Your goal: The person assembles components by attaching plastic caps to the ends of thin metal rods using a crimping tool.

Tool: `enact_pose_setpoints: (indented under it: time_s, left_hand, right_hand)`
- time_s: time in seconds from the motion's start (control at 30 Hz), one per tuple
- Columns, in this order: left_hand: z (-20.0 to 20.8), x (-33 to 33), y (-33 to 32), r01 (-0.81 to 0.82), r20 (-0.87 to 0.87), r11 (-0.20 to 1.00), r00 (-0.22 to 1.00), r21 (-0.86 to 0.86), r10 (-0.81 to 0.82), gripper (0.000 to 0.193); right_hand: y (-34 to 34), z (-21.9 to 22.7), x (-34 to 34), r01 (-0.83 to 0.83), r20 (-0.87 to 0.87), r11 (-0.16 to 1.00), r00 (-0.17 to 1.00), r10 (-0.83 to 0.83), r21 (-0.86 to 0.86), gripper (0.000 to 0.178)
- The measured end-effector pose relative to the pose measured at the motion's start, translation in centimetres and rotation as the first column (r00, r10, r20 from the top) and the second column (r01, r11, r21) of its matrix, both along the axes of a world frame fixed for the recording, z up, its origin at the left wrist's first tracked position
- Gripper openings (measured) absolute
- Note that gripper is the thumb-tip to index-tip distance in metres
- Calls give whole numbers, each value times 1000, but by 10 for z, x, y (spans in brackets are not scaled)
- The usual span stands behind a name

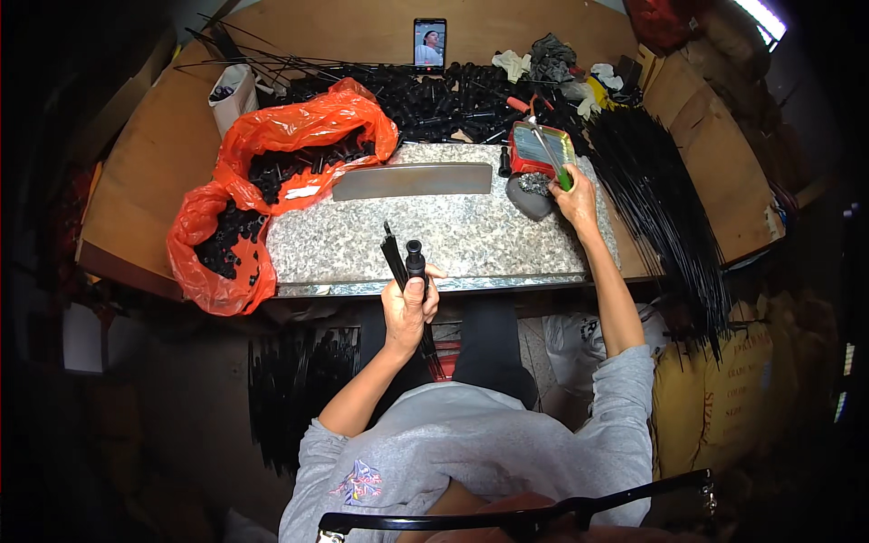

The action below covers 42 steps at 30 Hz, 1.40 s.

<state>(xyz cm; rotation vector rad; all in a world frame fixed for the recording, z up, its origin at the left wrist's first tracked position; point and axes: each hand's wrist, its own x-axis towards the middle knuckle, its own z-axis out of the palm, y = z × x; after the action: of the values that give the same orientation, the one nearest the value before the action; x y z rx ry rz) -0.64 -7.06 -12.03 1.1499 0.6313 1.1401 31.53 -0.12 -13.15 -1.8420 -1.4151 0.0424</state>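
Closed around a black knobbed handle (pixel 415 258) and a slim black bundle of ribs (pixel 393 250), like a folded umbrella frame, is my left hand (pixel 407 312). It is over the near edge of the speckled stone slab (pixel 317 237), and the ribs run down toward my lap. My right hand (pixel 577 201), at the slab's right, grips a green-handled tool (pixel 566 178) with a metal shaft, apparently a screwdriver. Beside those fingers lies a dark grey lump (pixel 530 201) topped with a cluster of small metal pieces (pixel 536 184). Just beyond is a red tin (pixel 528 156).
A flat metal bar (pixel 412 181) lies across the slab. Orange plastic bags (pixel 237 145) of small black parts sit left. Black handles (pixel 434 104) are heaped behind, below a propped phone (pixel 430 43). Long black rods (pixel 654 181) spread over the right side. A red-handled tool (pixel 519 104) lies near the tin.
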Motion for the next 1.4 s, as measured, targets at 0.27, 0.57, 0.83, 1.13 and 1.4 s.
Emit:
enact_pose_setpoints:
  time_s: [0.27, 0.57, 0.83, 1.13, 1.4]
  left_hand:
    - [0, 2, 2, -23, -41, 1000, 999, 7, 23, 77]
    - [1, 5, 6, -37, 75, 998, 996, -47, 40, 61]
    - [0, -1, 7, -58, 60, 998, 996, -38, 60, 63]
    - [3, 1, 8, -95, -22, 995, 995, -12, 95, 73]
    - [1, 1, 7, -119, -26, 993, 993, -17, 119, 72]
  right_hand:
    - [-68, 18, -125, -388, -903, 897, 272, 332, 212, 21]
    - [-91, 26, -219, -334, -868, 826, 41, 494, 454, 23]
    - [-94, 28, -224, -323, -864, 824, 39, 502, 465, 22]
    - [-94, 26, -227, -294, -876, 852, 84, 475, 434, 23]
    - [-94, 24, -230, -257, -884, 866, 76, 462, 430, 23]
